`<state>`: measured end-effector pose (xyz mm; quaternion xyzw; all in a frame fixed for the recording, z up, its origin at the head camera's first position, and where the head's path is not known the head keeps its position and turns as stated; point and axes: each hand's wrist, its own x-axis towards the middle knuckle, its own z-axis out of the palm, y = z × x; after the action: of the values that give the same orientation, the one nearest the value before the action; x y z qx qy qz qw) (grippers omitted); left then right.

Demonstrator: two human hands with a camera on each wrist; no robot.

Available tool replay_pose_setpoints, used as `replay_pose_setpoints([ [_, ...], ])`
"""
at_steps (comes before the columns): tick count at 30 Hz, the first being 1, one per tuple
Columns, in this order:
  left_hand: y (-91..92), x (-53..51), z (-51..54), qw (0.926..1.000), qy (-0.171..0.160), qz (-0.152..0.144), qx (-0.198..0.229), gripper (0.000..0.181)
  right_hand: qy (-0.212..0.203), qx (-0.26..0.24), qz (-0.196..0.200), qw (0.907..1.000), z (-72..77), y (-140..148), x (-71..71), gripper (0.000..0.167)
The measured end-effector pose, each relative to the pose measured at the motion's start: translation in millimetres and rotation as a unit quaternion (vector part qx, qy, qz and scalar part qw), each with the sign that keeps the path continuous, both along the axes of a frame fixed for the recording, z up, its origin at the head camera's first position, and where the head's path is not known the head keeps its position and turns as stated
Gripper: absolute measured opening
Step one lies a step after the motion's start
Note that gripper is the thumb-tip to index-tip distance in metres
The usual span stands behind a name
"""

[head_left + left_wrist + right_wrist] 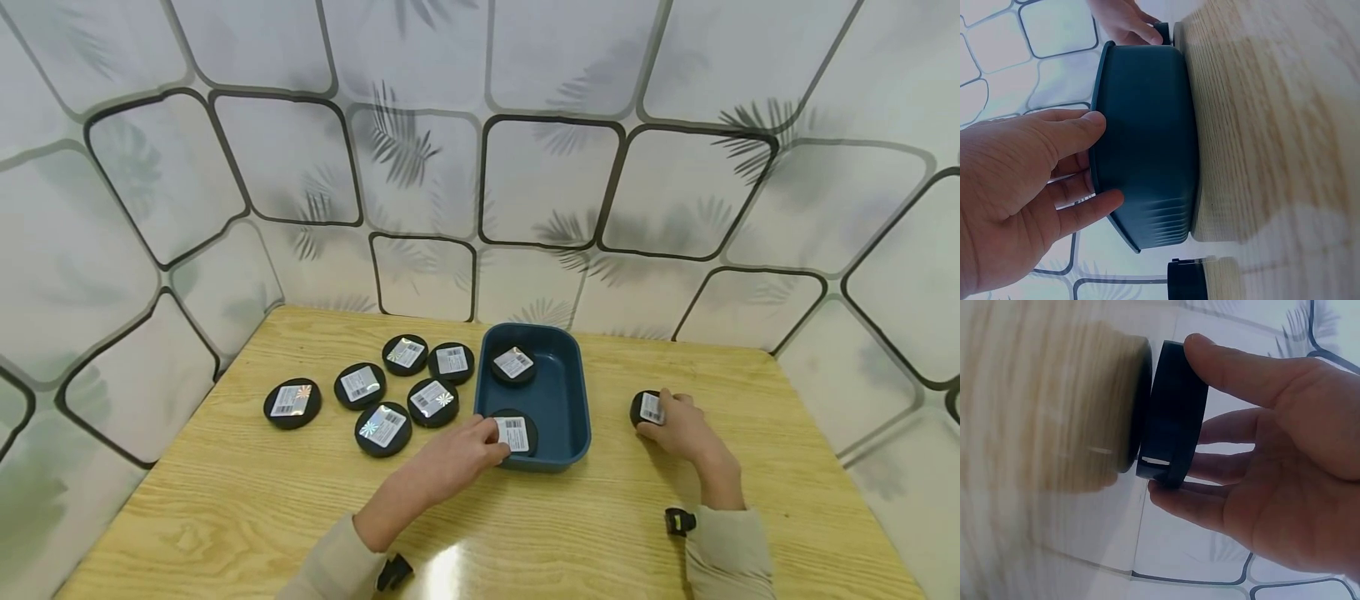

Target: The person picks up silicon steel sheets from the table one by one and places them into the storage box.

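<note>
In the head view my left hand (pixel 459 458) is at the near left corner of a dark blue plastic bin (pixel 564 400). The left wrist view has its thumb and fingers on either side of the bin's rim (pixel 1099 150). Two black round discs with white labels lie inside, a far one (pixel 513 365) and a near one (pixel 516 433) partly covered by that hand. To the right of the bin, my right hand (pixel 684 427) pinches another black disc (pixel 1175 412) by its edge, close to the tabletop. This disc has a small slot in its side.
Several more labelled black discs, such as this outermost one (pixel 292 403), are spread over the wooden table (pixel 225 517) left of the bin. Patterned curtain-like walls (pixel 420 167) stand behind the table and at its sides.
</note>
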<state>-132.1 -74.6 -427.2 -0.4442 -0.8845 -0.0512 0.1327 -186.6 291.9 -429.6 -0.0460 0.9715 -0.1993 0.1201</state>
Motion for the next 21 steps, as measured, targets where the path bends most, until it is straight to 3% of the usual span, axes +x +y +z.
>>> replay_pose_setpoints([
  [8,-0.1,-0.3,-0.6,1.0,0.002,0.0,0.001,0.014,0.025,-0.007,0.015,0.9996,-2.0,-6.0,0.5,0.08],
  [21,-0.5,0.2,-0.8,0.9997,0.022,-0.003,0.004,0.013,0.067,-0.067,0.05,0.9942,13.2,-25.1,6.5,0.087],
])
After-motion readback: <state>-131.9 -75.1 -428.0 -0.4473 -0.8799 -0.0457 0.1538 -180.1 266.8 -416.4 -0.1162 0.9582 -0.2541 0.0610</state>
